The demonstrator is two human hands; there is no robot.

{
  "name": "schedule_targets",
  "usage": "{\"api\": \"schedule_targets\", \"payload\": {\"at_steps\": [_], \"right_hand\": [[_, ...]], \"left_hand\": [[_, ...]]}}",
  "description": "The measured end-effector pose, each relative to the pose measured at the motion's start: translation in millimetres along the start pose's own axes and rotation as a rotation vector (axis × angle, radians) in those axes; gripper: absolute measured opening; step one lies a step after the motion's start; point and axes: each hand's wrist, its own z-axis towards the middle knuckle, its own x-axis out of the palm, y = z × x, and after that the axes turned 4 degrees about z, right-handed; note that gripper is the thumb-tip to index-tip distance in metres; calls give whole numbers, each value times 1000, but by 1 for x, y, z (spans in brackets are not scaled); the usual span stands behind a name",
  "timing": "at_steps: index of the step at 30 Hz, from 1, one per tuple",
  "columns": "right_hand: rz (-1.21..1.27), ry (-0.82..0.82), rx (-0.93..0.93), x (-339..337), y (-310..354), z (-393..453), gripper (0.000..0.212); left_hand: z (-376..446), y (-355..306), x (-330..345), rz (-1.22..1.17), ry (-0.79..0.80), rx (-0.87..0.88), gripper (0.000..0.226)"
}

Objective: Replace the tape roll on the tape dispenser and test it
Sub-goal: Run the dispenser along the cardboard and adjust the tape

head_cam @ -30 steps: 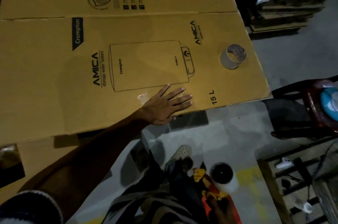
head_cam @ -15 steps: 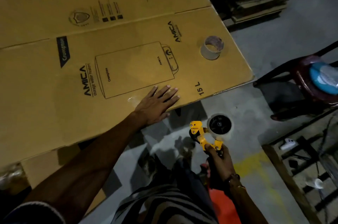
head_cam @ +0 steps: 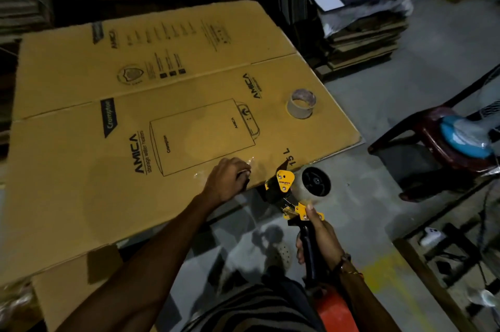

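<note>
- Right hand, lower centre-right of the frame, is gripping the black handle of the yellow tape dispenser, fingers wrapped round it and the thumb lying up on the yellow frame.
- Tape roll, clear, is sitting mounted on the dispenser's black hub, so the replacement step appears done and the test appears to be in hand.
- Dispenser's front end is reaching the near edge of the flattened carton, at centre frame; whether it is touching is not clear.
- Left hand, just left of the dispenser, is resting on the carton edge with fingers curled; a crinkled clear strip lies at the fingertips, but a pinch cannot be confirmed.
- Next move, in my judgement, is calling for pressing the tape end onto the carton and drawing the dispenser along, the left hand steadying the board.
- Spent cardboard core is standing on the carton further up, right of centre, well apart from both hands.
</note>
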Motion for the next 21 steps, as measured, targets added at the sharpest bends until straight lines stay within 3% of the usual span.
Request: {"api": "schedule_targets", "payload": {"at_steps": [4,7,14,21], "right_hand": [[-23,31,39,9,18,2,89],[-56,62,59,19,36,0,76],[-241,114,-41,42,79,4,68],[-394,140,-104,66,128,24,58]], "left_hand": [[-5,-4,-22,-264,70,-68,25],[-10,-4,-34,-452,102,-130,24],[-11,-15,-77,-948,66,-368,32],[-8,2,-92,-599,-142,-237,29]]}}
